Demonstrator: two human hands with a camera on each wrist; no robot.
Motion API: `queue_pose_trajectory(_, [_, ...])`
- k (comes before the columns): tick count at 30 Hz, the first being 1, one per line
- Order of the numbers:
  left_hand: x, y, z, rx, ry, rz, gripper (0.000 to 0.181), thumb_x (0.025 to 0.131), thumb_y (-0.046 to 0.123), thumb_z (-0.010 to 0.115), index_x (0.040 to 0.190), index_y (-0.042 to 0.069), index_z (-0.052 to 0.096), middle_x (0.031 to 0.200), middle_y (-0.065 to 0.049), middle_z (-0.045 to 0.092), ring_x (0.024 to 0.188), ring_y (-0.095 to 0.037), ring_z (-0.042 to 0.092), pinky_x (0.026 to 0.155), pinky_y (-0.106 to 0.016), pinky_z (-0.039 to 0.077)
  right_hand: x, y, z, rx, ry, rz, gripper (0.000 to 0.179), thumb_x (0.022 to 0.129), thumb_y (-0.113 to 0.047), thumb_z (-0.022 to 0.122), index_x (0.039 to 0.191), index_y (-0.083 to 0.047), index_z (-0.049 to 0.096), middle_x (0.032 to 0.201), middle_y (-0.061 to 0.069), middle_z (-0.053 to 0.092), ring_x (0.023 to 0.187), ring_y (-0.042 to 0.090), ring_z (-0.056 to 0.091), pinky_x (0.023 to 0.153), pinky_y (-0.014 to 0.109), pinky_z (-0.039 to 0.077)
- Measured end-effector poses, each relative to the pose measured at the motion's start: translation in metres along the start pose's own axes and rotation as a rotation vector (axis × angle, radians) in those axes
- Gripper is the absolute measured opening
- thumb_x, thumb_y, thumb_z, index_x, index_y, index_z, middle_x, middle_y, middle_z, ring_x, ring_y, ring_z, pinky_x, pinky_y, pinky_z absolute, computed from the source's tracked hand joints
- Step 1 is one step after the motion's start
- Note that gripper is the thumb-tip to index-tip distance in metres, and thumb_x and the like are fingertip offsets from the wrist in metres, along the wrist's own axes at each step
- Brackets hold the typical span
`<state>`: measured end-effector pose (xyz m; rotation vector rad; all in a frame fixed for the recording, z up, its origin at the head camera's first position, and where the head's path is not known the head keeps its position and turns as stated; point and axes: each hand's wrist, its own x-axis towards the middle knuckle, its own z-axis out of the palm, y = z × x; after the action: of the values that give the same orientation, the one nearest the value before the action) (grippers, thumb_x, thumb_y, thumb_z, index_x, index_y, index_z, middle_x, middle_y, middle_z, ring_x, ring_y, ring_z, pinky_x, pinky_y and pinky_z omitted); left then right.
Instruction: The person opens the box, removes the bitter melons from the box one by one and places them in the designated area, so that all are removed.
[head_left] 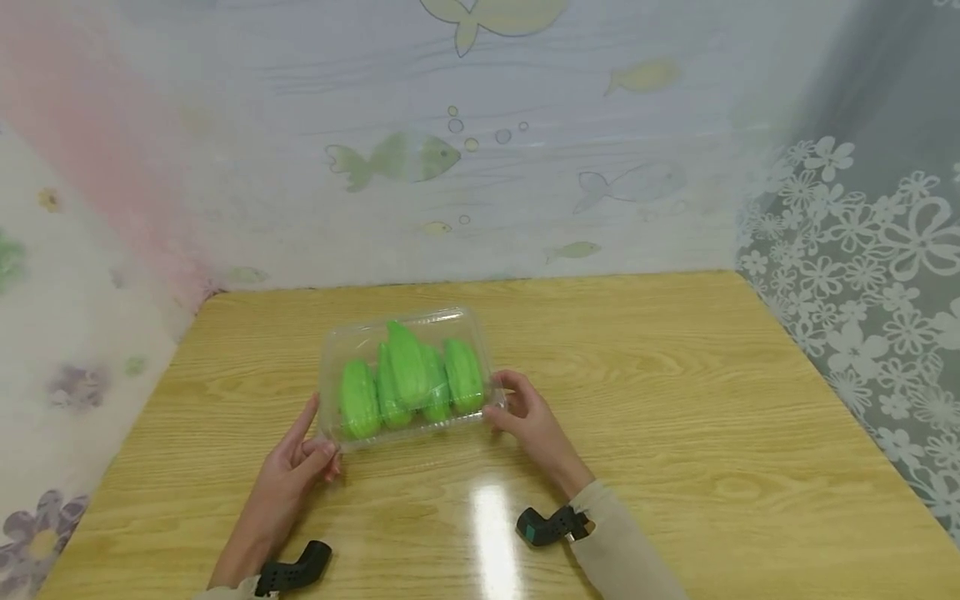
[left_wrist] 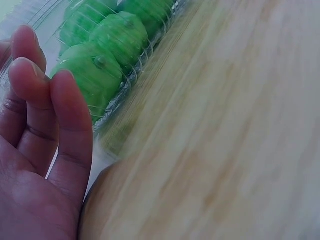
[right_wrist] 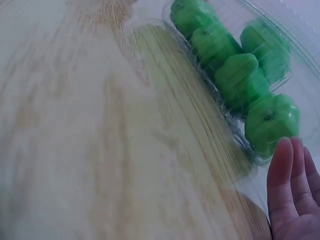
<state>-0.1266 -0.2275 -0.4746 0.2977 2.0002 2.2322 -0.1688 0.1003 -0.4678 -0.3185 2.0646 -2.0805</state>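
Observation:
A clear plastic box [head_left: 351, 335] stands left of the middle of the wooden table in the head view, turned slightly. Inside lie several long, ridged green fruits or vegetables [head_left: 407, 367], one resting on top of the others. My left hand [head_left: 281, 479] holds the box's near left corner, thumb at the front and a finger along the side. At the near right corner, my right hand [head_left: 534, 423] pinches the rim between thumb and fingers. In both wrist views, the ribbed box wall is beside the fingers. Whether the lid is fastened, I cannot tell.
The wooden table [head_left: 675, 400] extends to a wall [head_left: 525, 200] with fish drawings at the back. A flowered panel [head_left: 862, 317] borders the right side, and a flowered wall [head_left: 82, 292] the left. Black wrist mounts [head_left: 551, 527] sit at both cuffs.

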Motion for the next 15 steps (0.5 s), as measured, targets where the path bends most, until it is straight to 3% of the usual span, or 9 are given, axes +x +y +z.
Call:
queue_pose_trajectory(7, [-0.002,0.003,0.003,0.004,0.016,-0.027,0.068,0.092,0.008,0.049,0.145,0.022,0.008,0.079,-0.012,0.058,0.071,-0.012,0.055,0.063,-0.025,0.048,-0.008,-0.021,0.004,-0.005,0.007,0.014,0.048,0.084,-0.012,0.062,0.125,-0.001,0.039,0.106,0.014,0.051,0.082,0.035,0.052,0.072,0.046,0.046])
queue_pose_trajectory(15, [-0.005,0.006,0.002,0.028,0.031,-0.020,0.067,0.092,0.007,0.048,0.145,0.022,0.009,0.078,-0.016,0.057,0.069,-0.012,0.055,0.062,-0.025,0.048,-0.008,-0.020,0.006,0.023,0.010,0.023,0.043,0.084,-0.011,0.062,0.121,-0.001,0.042,0.097,0.012,0.055,0.083,0.042,0.050,0.071,0.046,0.046])
